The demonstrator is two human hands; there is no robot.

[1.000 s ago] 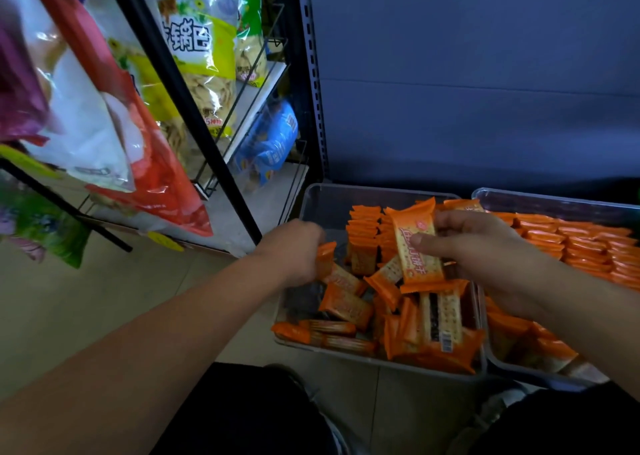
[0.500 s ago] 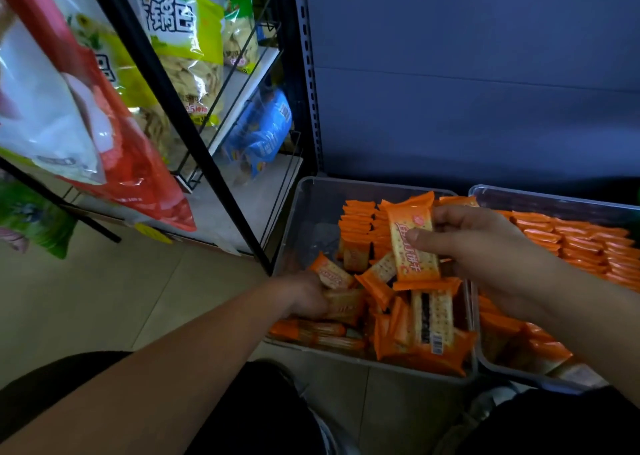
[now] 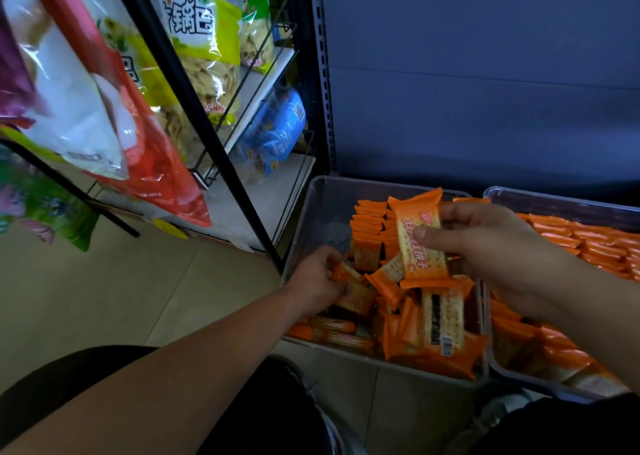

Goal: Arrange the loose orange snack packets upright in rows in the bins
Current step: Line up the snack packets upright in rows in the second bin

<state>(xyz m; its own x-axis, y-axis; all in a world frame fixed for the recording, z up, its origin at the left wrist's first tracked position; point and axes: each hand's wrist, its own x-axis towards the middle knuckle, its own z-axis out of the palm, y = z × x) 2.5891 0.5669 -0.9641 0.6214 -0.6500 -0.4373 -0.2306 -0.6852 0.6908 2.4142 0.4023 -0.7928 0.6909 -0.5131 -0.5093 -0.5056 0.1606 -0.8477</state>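
Left bin [image 3: 304, 233], floor: upright rows at far edge, loose packets [image 3: 408, 319] heaped near edge. My right grip [image 3: 485, 247] pinches one packet [image 3: 420, 243] flat; left grip [image 3: 318, 281] closes on another [image 3: 346, 274]. Light, crinkly, prob. brittle inside; hold by edges.

The beige tiled floor [image 3: 114, 292] carries two clear plastic bins set side by side against a dark blue panel. The left bin [image 3: 313, 212] holds upright rows of orange packets [image 3: 367, 226] toward its far end and a loose heap of orange packets [image 3: 440, 337] toward its near end. The right bin [image 3: 554, 205], just beside it, holds tidy upright rows [image 3: 595, 243] across its far part and more jumbled packets near the front. Left of the bins, the black wire rack [image 3: 194, 108] stands on the floor, its white shelves [image 3: 263, 84] bearing a yellow snack bag [image 3: 207, 49] above and a blue bag [image 3: 277, 132] below.
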